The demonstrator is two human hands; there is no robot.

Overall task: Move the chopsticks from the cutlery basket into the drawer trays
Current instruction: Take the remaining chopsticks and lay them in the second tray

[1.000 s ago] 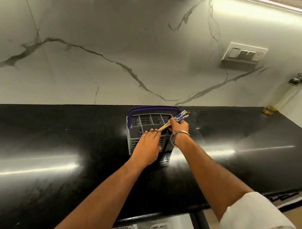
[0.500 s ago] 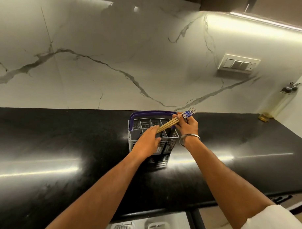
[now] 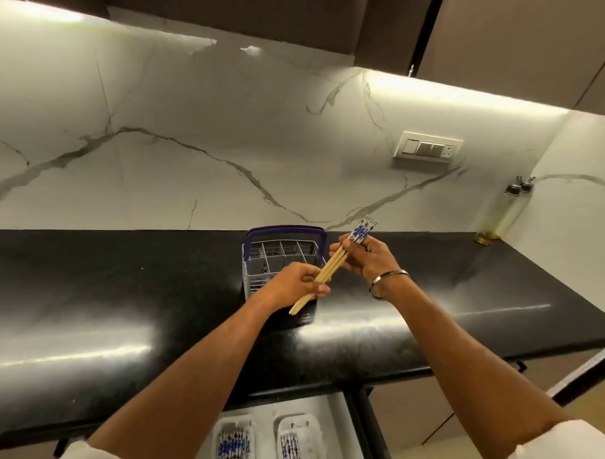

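Chopsticks (image 3: 330, 266) — a small bundle of pale wooden sticks with blue-and-white patterned tops, held slantwise at centre frame, tops toward the upper right, bare tips toward the lower left. They are clear of the basket, in front of it and above the counter.

My right hand (image 3: 368, 257) — fingers curled round the bundle just below the patterned tops, which stick out past my fingertips; a metal bangle (image 3: 388, 278) sits on the wrist.

My left hand (image 3: 297, 284) — fingers and thumb closed round the lower part of the same bundle; the bare tips poke out below my fist, toward the lower left.

Cutlery basket (image 3: 279, 256) — grey, with a dark blue handle and divided compartments, standing on the black counter (image 3: 120, 291) at centre frame, just behind my left hand.

Drawer trays (image 3: 295, 442) — two white trays at the bottom edge, below the counter front, each already holding blue-patterned sticks.

Oil bottle (image 3: 504, 210) — far right, against the marble wall.
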